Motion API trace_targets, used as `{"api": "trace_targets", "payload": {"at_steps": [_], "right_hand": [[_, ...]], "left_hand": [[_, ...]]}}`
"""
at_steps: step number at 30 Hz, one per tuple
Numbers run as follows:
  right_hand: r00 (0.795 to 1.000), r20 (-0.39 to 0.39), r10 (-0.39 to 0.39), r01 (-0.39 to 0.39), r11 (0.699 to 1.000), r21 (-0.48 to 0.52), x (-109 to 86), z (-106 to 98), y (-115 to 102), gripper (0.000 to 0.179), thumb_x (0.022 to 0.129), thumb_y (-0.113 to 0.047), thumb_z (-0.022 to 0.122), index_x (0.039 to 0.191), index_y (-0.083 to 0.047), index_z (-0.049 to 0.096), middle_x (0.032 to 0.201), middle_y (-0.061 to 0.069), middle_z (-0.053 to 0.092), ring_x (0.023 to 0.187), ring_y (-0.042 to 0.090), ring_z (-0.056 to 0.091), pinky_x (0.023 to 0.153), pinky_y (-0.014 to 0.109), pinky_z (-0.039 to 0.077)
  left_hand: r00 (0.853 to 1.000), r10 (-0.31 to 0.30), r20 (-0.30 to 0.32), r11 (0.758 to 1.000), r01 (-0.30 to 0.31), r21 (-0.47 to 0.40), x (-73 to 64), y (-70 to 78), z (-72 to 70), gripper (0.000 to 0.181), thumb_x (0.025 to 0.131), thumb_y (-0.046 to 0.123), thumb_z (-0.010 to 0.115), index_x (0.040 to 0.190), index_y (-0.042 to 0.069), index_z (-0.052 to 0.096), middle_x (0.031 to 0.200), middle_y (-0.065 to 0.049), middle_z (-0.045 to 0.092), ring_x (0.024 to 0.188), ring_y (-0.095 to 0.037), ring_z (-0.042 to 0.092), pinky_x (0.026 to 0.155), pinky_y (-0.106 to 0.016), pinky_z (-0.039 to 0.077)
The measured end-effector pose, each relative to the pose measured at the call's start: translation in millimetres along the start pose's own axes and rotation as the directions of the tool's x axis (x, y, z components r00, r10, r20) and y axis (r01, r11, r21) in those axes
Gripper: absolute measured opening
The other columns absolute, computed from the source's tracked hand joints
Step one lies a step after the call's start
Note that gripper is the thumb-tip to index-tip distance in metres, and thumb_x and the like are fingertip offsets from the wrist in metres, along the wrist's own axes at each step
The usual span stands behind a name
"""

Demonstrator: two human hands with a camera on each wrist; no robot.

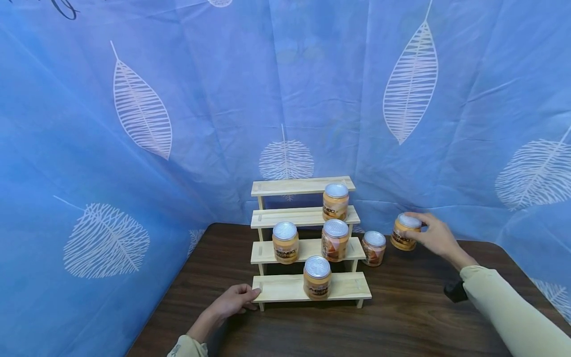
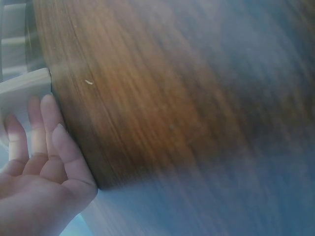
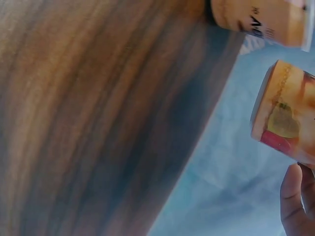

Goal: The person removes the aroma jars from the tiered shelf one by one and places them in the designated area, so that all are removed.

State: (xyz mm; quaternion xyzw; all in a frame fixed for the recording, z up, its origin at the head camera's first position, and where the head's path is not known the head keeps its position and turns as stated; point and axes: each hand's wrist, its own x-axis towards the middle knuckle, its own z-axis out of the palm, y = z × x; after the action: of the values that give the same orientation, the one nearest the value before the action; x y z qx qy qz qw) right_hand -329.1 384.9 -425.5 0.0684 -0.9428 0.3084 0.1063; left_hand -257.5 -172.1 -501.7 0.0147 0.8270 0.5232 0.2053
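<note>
Pale-wood four-tier stand point(image 1: 290, 187) on dark brown wood-grain desk point(image 1: 401, 312); left hand point(image 1: 234, 300) grips its lowest shelf point(image 1: 281, 288) at left end. Right hand point(image 1: 436, 236) grasps silver-lidded orange cylindrical jar point(image 1: 402, 241), right of stand and a similar jar point(image 1: 373, 254)

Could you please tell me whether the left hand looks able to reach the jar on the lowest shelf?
Probably yes: the left hand grips the lowest shelf at its left end, and nothing stands between it and the jar, though it would likely release the shelf first.
</note>
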Motion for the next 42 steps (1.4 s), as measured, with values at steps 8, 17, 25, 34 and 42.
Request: {"api": "trace_targets", "payload": {"at_steps": [8,17,25,34,42], "right_hand": [[1.000,0.014,0.025,-0.025,1.000,0.001,-2.3,16.1,11.3,0.074,0.092,-0.051,0.068,0.149,-0.009,0.045,0.139,0.028,0.045,0.116,0.044,0.050,0.073,0.049,0.050],[0.999,0.018,0.026,-0.026,0.999,-0.023,-0.5,26.6,16.3,0.074,0.092,-0.050,0.069,0.148,-0.007,0.046,0.144,0.031,0.042,0.117,0.048,0.050,0.077,0.054,0.049],[1.000,0.022,0.021,-0.020,1.000,-0.023,1.3,33.8,18.3,0.073,0.092,-0.048,0.070,0.148,-0.007,0.046,0.144,0.032,0.043,0.116,0.048,0.053,0.078,0.054,0.049],[0.997,0.065,0.050,-0.049,0.999,-0.021,-2.7,41.5,22.0,0.071,0.093,-0.044,0.070,0.149,-0.007,0.046,0.146,0.034,0.041,0.107,0.042,0.058,0.070,0.042,0.049],[0.995,0.074,0.074,-0.072,0.997,-0.031,-1.5,46.1,25.4,0.073,0.093,-0.047,0.069,0.150,-0.009,0.044,0.145,0.034,0.041,0.104,0.039,0.059,0.067,0.037,0.047]], "left_hand": [[1.000,-0.005,0.001,1.000,0.005,-0.002,-0.1,0.4,-0.5,0.039,0.100,0.044,0.059,0.095,0.005,0.061,0.101,-0.007,0.070,0.092,-0.019,0.070,0.078,-0.038,0.050],[1.000,0.007,0.010,1.000,-0.006,-0.009,1.0,-1.2,-0.2,0.038,0.099,0.045,0.059,0.092,0.007,0.060,0.100,-0.006,0.070,0.091,-0.018,0.070,0.078,-0.038,0.050],[1.000,0.011,0.016,1.000,-0.011,-0.010,0.3,-0.9,-0.7,0.040,0.099,0.046,0.059,0.094,0.006,0.060,0.101,-0.005,0.070,0.091,-0.018,0.070,0.079,-0.039,0.050],[1.000,0.014,0.028,1.000,-0.013,-0.016,-1.4,-0.5,-0.9,0.039,0.100,0.045,0.059,0.094,0.006,0.060,0.101,-0.006,0.070,0.092,-0.019,0.070,0.079,-0.038,0.050],[1.000,0.006,0.014,1.000,-0.005,-0.017,-0.5,-0.8,-0.8,0.040,0.100,0.045,0.059,0.095,0.006,0.060,0.101,-0.006,0.070,0.091,-0.018,0.069,0.077,-0.035,0.048]]}}
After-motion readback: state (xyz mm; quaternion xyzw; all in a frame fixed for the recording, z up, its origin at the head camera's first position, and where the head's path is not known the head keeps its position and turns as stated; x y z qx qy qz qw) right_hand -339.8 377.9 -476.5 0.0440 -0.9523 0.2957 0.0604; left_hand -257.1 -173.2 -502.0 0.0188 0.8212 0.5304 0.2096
